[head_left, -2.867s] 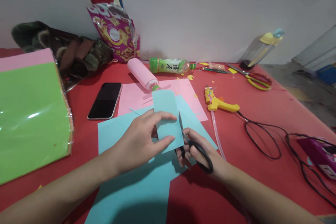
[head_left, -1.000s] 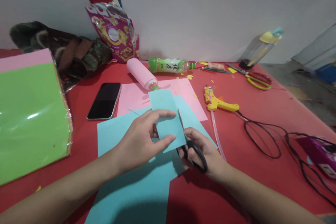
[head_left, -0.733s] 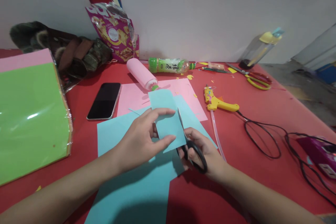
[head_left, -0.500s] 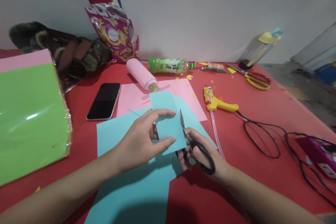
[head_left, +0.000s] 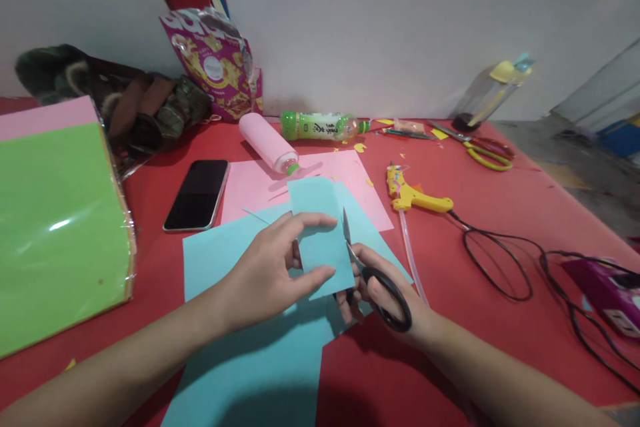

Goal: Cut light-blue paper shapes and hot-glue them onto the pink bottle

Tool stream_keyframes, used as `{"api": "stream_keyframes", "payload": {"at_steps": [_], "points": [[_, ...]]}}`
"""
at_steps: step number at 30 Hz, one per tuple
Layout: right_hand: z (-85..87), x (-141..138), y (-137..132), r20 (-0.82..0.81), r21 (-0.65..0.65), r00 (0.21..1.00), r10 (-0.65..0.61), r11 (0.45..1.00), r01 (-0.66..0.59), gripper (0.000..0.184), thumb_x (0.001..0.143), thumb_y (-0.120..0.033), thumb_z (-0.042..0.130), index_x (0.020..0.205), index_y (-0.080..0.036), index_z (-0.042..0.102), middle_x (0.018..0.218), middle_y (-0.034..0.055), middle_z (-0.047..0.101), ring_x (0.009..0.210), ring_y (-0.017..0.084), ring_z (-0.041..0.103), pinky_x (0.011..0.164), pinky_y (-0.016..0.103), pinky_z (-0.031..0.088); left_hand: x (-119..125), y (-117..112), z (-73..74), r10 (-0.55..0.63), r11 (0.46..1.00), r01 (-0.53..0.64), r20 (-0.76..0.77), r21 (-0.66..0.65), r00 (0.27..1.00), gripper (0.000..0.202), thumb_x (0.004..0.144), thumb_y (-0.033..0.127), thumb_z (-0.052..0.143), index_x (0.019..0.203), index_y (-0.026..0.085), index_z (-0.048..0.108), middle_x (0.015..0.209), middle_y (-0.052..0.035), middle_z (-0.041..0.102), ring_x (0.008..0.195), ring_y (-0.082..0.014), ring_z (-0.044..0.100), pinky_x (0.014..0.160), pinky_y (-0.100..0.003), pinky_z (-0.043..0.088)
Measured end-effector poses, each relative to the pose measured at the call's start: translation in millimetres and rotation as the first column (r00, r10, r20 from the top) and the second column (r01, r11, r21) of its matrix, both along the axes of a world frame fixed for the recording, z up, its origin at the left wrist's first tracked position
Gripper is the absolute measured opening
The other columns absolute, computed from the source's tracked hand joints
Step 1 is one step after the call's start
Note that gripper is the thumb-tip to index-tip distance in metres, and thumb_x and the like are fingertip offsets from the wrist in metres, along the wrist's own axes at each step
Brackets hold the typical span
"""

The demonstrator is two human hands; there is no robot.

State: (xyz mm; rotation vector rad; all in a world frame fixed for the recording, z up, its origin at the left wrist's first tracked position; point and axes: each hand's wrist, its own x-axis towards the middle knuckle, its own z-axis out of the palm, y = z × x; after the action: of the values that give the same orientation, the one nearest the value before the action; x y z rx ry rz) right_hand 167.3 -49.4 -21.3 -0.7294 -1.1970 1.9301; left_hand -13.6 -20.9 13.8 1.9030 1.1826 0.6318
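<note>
My left hand point(head_left: 270, 273) pinches a small light-blue paper piece point(head_left: 320, 233) between thumb and fingers, holding it above the table. My right hand point(head_left: 385, 297) grips black-handled scissors point(head_left: 373, 277), whose blades point up along the right edge of that piece. Beneath both hands lies a large light-blue sheet point(head_left: 240, 327) on the red table point(head_left: 450, 320). A pink sheet point(head_left: 260, 183) lies just beyond it.
A black phone point(head_left: 197, 193), a pink-wrapped bottle point(head_left: 265, 143) and a green-capped bottle point(head_left: 320, 125) lie behind. A yellow glue gun point(head_left: 413, 195) with black cable point(head_left: 500, 267), yellow scissors point(head_left: 487, 152), a stack of green paper point(head_left: 55, 227), a snack bag point(head_left: 215, 63) and a clear bottle point(head_left: 487, 93) surround them.
The scissor handles have opened wider after being more closed a second ago. The blue piece and my left hand stay almost where they were.
</note>
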Motion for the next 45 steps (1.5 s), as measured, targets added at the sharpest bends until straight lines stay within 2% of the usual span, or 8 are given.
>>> {"api": "stream_keyframes", "payload": {"at_steps": [5,14,23,45], "points": [[0.4,-0.3,-0.8,0.012,-0.013,1.000,-0.020,1.000,0.020,0.037,0.076,-0.052,0.051,0.088,-0.019,0.040,0.060,-0.0034,0.050,0.050,0.008,0.047,0.047,0.020,0.034,0.3,-0.8,0.6,-0.004,0.996,0.007,-0.039,0.084,0.999,0.038,0.073,0.025,0.057,0.109,0.022,0.045,0.085,-0.0008,0.053,0.052,-0.0068,0.046,0.040,-0.018,0.036],[0.8,-1.7,0.7,0.030,-0.010,0.999,-0.025,1.000,0.025,0.041,0.074,-0.053,0.052,0.089,-0.018,0.041,0.060,-0.0036,0.050,0.049,0.007,0.048,0.045,0.019,0.033,0.6,0.3,-2.3,0.006,0.988,0.002,-0.049,0.154,0.999,0.038,0.073,0.026,0.058,0.109,0.023,0.045,0.077,0.0023,0.048,0.050,-0.0063,0.044,0.045,-0.019,0.040],[-0.3,-2.8,-0.3,0.019,-0.032,0.999,-0.046,0.998,0.047,0.041,0.072,-0.052,0.055,0.088,-0.018,0.041,0.059,-0.0041,0.050,0.048,0.006,0.048,0.044,0.017,0.034,0.6,0.4,-2.0,0.013,0.988,-0.004,-0.059,0.151,0.998,0.038,0.073,0.026,0.057,0.110,0.022,0.045,0.076,0.0021,0.048,0.046,-0.0050,0.039,0.040,-0.018,0.034],[4.1,-5.2,0.2,0.079,-0.096,0.993,-0.083,0.991,0.090,0.045,0.065,-0.053,0.062,0.087,-0.019,0.041,0.058,-0.0065,0.049,0.044,0.006,0.048,0.043,0.020,0.040,0.4,-0.1,-1.4,0.018,0.992,-0.013,-0.042,0.128,0.999,0.039,0.073,0.025,0.058,0.110,0.023,0.045,0.081,0.0016,0.051,0.047,-0.0043,0.040,0.040,-0.017,0.032]]}}
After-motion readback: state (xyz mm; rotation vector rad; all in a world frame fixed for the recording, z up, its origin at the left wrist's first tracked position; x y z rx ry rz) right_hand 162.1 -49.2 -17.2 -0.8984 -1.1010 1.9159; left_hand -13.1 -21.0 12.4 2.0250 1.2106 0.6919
